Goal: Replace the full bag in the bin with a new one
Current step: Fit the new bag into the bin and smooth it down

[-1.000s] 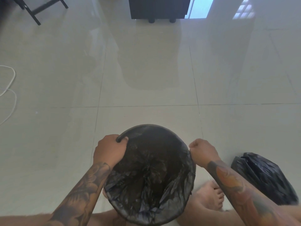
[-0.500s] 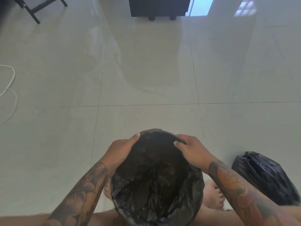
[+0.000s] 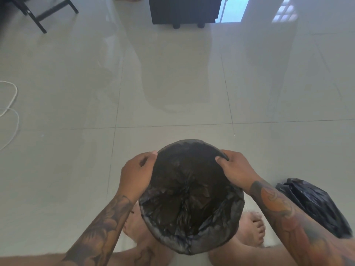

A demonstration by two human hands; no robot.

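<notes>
A round dark bin stands on the floor between my bare feet, seen from above. A new black bag lines its inside, crumpled at the bottom and folded over the near rim. My left hand rests on the left far rim with fingers curled on the bag's edge. My right hand pinches the bag's edge at the right far rim. The full black bag lies tied on the floor to the right of the bin, beyond my right forearm.
The floor is pale glossy tile. A dark cabinet on small feet stands at the far middle. Black chair legs are at the far left. A white cable loops on the floor at the left edge.
Both hands have slid along the rim from the sides toward the far edge, drawing the bag's edge with them. The bin sits slightly lower in view.
</notes>
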